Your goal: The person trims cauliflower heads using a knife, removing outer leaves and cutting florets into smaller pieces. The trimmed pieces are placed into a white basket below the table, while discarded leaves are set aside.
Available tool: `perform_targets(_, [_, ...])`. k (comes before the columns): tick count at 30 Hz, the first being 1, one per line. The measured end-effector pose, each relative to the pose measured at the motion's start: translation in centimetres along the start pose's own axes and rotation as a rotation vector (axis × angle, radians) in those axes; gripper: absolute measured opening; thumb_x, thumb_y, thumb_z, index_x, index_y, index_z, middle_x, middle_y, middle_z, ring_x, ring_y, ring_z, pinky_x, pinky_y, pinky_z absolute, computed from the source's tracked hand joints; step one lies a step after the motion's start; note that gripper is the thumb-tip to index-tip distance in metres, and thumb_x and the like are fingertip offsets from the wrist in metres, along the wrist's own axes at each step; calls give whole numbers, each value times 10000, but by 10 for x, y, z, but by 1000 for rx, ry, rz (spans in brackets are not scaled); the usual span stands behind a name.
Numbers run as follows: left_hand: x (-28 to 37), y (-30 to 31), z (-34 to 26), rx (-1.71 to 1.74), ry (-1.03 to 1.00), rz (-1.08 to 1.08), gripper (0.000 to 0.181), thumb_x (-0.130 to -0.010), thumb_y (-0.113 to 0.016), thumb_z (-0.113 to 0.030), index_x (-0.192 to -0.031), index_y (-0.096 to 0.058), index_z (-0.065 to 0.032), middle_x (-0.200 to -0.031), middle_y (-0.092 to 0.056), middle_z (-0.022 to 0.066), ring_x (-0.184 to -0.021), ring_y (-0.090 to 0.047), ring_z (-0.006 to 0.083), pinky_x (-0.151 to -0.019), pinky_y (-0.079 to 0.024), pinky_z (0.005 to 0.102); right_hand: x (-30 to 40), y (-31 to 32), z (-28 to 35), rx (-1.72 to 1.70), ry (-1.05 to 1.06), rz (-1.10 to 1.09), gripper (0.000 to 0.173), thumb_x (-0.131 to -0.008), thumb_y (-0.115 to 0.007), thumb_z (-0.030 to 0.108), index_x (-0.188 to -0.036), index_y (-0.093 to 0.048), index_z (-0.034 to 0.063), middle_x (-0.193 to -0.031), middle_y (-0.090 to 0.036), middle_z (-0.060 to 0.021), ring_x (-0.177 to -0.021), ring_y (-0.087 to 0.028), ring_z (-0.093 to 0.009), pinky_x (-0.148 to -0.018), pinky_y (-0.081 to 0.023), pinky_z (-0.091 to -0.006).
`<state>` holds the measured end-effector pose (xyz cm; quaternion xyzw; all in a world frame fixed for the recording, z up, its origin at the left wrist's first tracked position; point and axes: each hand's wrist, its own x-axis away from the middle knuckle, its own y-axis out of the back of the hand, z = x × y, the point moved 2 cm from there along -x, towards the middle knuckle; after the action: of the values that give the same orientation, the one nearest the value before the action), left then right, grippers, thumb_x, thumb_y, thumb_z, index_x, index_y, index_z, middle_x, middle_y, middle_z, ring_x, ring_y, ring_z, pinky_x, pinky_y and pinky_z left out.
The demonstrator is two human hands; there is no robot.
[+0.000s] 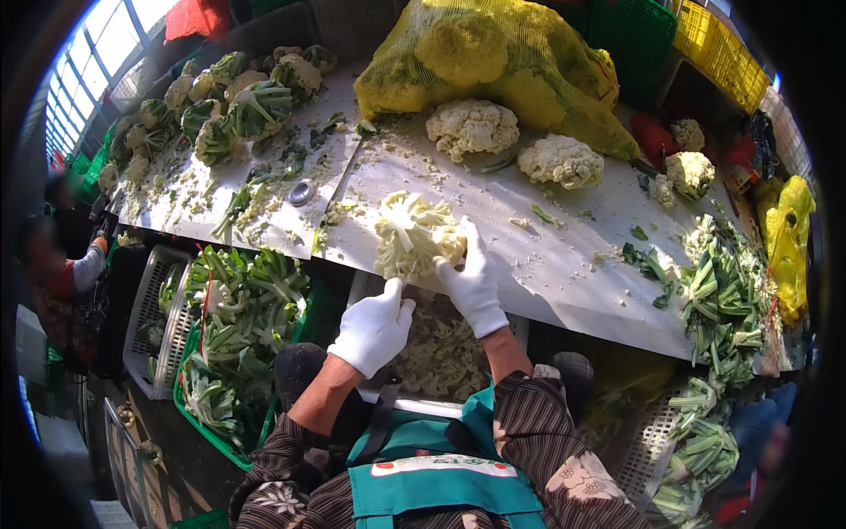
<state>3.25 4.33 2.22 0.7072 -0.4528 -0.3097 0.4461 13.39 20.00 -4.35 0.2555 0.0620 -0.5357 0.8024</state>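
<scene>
Over the near edge of the white table I see a trimmed cauliflower head [413, 241], its cut stem side towards me. My right hand [472, 281], in a white knitted glove, grips it from the right with thumb and fingers. Just below its lower edge is my left hand [373, 330], also gloved, with the fingers curled and the thumb up. Whether something is inside that curl is hidden. Beneath both hands a white crate [429, 406] holds many small cauliflower florets [439, 350]. Two whole cauliflower heads [472, 129] [562, 162] lie farther back on the table.
A yellow mesh sack [476, 59] of cauliflowers stands at the back. Leafy heads [258, 109] are piled back left. A green crate [182, 390] of leaves is at lower left; leaf trimmings [720, 291] spill over the right edge. Another person [59, 284] is at far left.
</scene>
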Motion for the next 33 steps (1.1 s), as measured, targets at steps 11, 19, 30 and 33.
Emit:
perform_targets(11, [-16, -12, 10, -70, -90, -75, 316, -923, -605, -264, -1117, -550, -21, -654, -622, 215, -640, -634, 417, -586, -499, 509, 8, -2, 4, -100, 5, -129, 731, -734, -698, 64, -1398, -414, -44, -1145, -617, -226, -1046, -629, -360, -918, -512, -399])
perform_targets(19, [-64, -15, 14, 2, -66, 104, 262, -936, -545, -279, -994, -540, -23, -781, -656, 248, -773, -627, 477, -699, -500, 537, 7, -15, -12, -126, -112, -129, 712, -742, -659, 23, -1406, -407, -32, -1143, -632, -210, -1013, -649, -331, -898, -525, -372])
perform_targets(30, [33, -14, 5, 380, -189, -99, 249, -948, -617, -240, -1117, -563, -64, -718, -653, 197, -672, -646, 403, -594, -503, 479, 38, 40, -19, -711, -301, -116, 466, -820, -493, -8, -1285, -505, -37, -1133, -624, -109, -1035, -619, -179, -899, -517, -302])
perform_targets(33, [52, -29, 6, 359, -223, -120, 251, -945, -625, -235, -1126, -566, -71, -706, -647, 190, -662, -645, 402, -583, -503, 475, 50, 51, -16, -967, -413, -92, 467, -814, -453, -49, -1277, -505, -26, -1118, -628, -126, -974, -655, -200, -851, -551, -315])
